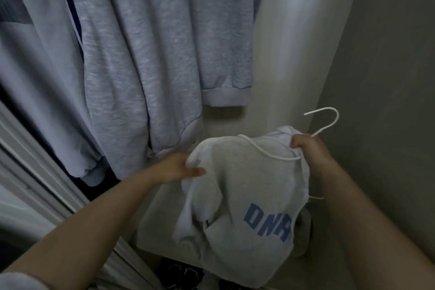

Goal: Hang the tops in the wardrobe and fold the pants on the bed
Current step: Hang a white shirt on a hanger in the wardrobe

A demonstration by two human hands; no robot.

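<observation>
A light grey hoodie [247,195] with blue letters and a white drawstring hangs in front of me, low and right of centre. My left hand [179,168] pinches its left shoulder. My right hand [306,148] grips the hoodie's neck together with a white hanger [329,120], whose hook sticks up to the right. The rest of the hanger is hidden inside the cloth.
Several grey and pale blue tops [141,54] hang in the wardrobe, filling the upper left. A white wardrobe panel [282,42] runs down the middle, and a grey wall [388,77] stands at right. The wardrobe door frame [35,167] crosses the lower left.
</observation>
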